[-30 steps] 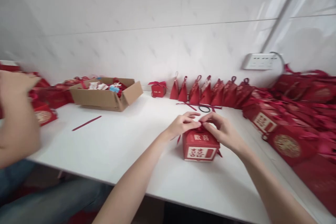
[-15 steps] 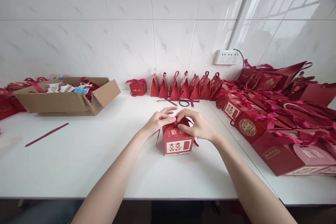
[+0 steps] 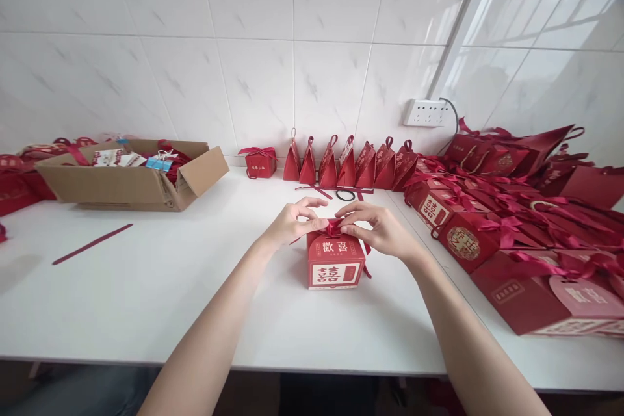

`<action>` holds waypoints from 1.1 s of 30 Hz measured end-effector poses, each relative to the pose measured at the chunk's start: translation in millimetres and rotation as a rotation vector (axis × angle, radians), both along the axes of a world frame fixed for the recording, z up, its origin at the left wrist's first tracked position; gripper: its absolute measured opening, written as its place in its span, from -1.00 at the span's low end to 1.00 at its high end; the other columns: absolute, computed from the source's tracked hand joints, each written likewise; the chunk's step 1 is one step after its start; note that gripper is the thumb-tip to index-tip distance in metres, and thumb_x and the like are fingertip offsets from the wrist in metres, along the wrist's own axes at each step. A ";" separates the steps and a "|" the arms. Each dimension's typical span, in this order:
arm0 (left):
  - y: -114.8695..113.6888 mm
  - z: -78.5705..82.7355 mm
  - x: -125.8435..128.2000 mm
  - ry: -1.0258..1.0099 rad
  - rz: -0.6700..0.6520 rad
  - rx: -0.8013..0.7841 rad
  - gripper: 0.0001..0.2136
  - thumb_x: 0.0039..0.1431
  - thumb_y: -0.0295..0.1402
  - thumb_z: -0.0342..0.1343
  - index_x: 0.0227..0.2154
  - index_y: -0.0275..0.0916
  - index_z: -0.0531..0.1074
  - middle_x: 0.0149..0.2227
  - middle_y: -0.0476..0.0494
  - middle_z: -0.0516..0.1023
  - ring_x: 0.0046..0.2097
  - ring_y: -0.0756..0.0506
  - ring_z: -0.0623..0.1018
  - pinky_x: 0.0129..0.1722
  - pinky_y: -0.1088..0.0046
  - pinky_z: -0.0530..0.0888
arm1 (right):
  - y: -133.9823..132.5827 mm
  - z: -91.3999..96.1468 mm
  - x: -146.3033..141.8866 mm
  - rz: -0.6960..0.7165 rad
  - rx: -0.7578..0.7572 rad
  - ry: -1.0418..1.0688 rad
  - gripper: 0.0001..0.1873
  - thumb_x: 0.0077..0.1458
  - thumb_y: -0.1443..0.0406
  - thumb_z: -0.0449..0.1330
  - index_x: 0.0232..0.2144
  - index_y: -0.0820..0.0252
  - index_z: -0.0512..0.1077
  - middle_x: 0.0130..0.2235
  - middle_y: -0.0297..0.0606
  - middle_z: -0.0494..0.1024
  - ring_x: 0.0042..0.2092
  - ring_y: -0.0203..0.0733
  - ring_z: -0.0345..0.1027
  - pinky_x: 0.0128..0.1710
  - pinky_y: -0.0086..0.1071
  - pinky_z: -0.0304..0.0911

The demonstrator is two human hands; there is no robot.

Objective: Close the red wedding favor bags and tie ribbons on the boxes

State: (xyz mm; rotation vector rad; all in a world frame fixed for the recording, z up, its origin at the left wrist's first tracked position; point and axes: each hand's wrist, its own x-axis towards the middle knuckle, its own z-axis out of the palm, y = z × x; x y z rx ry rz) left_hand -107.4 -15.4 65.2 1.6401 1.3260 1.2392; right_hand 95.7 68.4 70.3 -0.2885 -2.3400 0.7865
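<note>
A small red gift box (image 3: 335,266) with white and gold characters stands upright on the white table in front of me. On its top is a red ribbon (image 3: 332,228) gathered into a bow or knot. My left hand (image 3: 295,224) pinches the ribbon's left side between thumb and fingers. From the other side, my right hand (image 3: 373,227) grips the ribbon's right loop, its fingers bent over it. Ribbon tails hang down at both sides of the box. The fingers partly cover the bow.
At the left sits an open cardboard box (image 3: 112,187) with ribbons and tags, behind a loose ribbon strip (image 3: 92,244). Several triangular red boxes (image 3: 346,166) line the wall beside a small red box (image 3: 260,164). Many beribboned boxes (image 3: 507,286) fill the right, below a power strip (image 3: 428,113).
My right hand has shifted slightly right and its fingers have straightened, uncovering the characters on the box's front flap. My left hand stays at the ribbon. The view has tilted a little.
</note>
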 end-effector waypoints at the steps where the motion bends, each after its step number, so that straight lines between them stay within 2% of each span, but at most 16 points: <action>1: -0.9 1.9 -0.7 0.038 0.015 -0.007 -0.75 -0.04 -0.13 0.24 -0.64 -0.19 0.50 0.04 -0.15 0.40 0.16 -0.27 0.31 0.20 0.06 0.18 | 0.2 0.7 0.9 0.004 -0.005 -0.008 -0.85 0.11 0.28 0.19 -0.42 0.11 0.56 -0.18 -0.21 0.55 -0.18 -0.16 0.44 -0.16 -0.28 0.33; 7: -5.4 9.1 -5.1 0.240 0.024 -0.055 -0.75 -0.04 -0.15 0.20 -0.65 -0.20 0.45 0.09 -0.10 0.35 0.19 -0.29 0.25 0.24 0.03 0.12 | 2.6 3.2 5.8 0.017 0.016 -0.021 -0.90 0.02 0.33 0.23 -0.43 0.12 0.58 -0.19 -0.23 0.55 -0.20 -0.19 0.44 -0.20 -0.34 0.34; 13: -8.7 9.3 -9.6 0.263 -0.040 -0.024 -0.78 -0.02 -0.19 0.19 -0.67 -0.15 0.46 0.17 -0.03 0.30 0.25 -0.32 0.18 0.22 0.02 0.17 | 4.4 5.5 12.7 0.036 0.022 -0.052 -0.89 -0.01 0.36 0.24 -0.44 0.12 0.58 -0.19 -0.23 0.54 -0.24 -0.20 0.43 -0.23 -0.33 0.35; 18: -14.3 19.3 -7.7 0.370 -0.034 -0.013 -0.76 -0.01 -0.20 0.19 -0.69 -0.14 0.45 0.19 -0.01 0.29 0.26 -0.34 0.16 0.23 -0.01 0.12 | 5.7 14.3 16.9 0.031 0.030 -0.128 -0.90 -0.01 0.32 0.23 -0.44 0.11 0.58 -0.16 -0.22 0.54 -0.21 -0.17 0.43 -0.19 -0.28 0.34; 20: -19.5 21.4 -1.3 0.406 0.026 0.012 -0.78 -0.02 -0.22 0.18 -0.68 -0.16 0.44 0.16 -0.05 0.32 0.25 -0.33 0.16 0.25 -0.03 0.07 | 2.7 16.2 17.6 -0.024 -0.012 -0.112 -0.87 0.02 0.25 0.22 -0.47 0.14 0.56 -0.14 -0.19 0.53 -0.16 -0.14 0.43 -0.11 -0.23 0.32; 23: -30.5 13.4 14.9 0.253 0.299 0.061 -0.85 0.01 -0.24 0.15 -0.55 -0.18 0.45 0.05 -0.14 0.39 0.20 -0.26 0.25 0.25 0.08 0.08 | -10.8 9.1 18.8 -0.235 -0.188 0.001 -0.71 0.11 0.11 0.14 -0.45 0.20 0.49 -0.16 -0.13 0.53 -0.12 -0.09 0.42 -0.08 -0.18 0.32; 25: -37.0 1.0 28.0 0.105 0.500 0.065 -0.84 0.07 -0.21 0.10 -0.40 -0.20 0.42 -0.04 -0.19 0.40 0.14 -0.22 0.32 0.20 0.14 0.18 | -24.8 -3.6 17.9 -0.377 -0.351 0.074 -0.63 0.13 0.03 0.09 -0.30 0.22 0.43 -0.10 -0.08 0.50 -0.05 -0.03 0.40 -0.07 -0.14 0.33; 26: -39.3 -5.9 34.8 0.070 0.541 0.052 -0.80 0.10 -0.19 0.07 -0.32 -0.21 0.39 -0.06 -0.22 0.39 0.10 -0.21 0.36 0.14 0.15 0.26 | -32.4 -11.7 16.5 -0.412 -0.431 0.102 -0.58 0.10 -0.01 0.11 -0.19 0.21 0.38 -0.01 -0.03 0.44 0.02 0.01 0.36 -0.05 -0.12 0.33; 29: -45.5 -22.1 56.0 0.010 0.583 0.007 -0.72 0.16 -0.17 0.02 -0.16 -0.25 0.29 -0.06 -0.27 0.38 0.02 -0.19 0.43 0.01 0.19 0.38 | -55.5 -35.0 10.6 -0.317 -0.582 0.164 -0.32 0.01 -0.04 0.20 0.06 0.18 0.16 0.20 0.06 0.20 0.16 0.04 0.23 0.03 -0.11 0.30; 31: -55.0 -26.4 70.3 -0.010 0.600 -0.001 -0.71 0.15 -0.22 0.04 -0.12 -0.24 0.26 -0.03 -0.28 0.35 0.05 -0.18 0.41 0.04 0.20 0.37 | -73.5 -44.6 10.1 -0.245 -0.600 0.189 -0.31 0.04 0.01 0.20 0.11 0.17 0.07 0.21 0.06 0.18 0.16 -0.01 0.24 0.06 -0.12 0.30; 33: -73.2 -26.9 84.0 -0.018 0.607 -0.007 -0.70 0.13 -0.26 0.08 -0.09 -0.22 0.26 0.01 -0.26 0.32 0.08 -0.18 0.38 0.07 0.19 0.35 | -96.3 -47.7 16.7 -0.254 -0.591 0.186 -0.35 0.09 0.06 0.18 0.12 0.14 0.05 0.19 0.03 0.19 0.15 -0.04 0.24 0.05 -0.13 0.32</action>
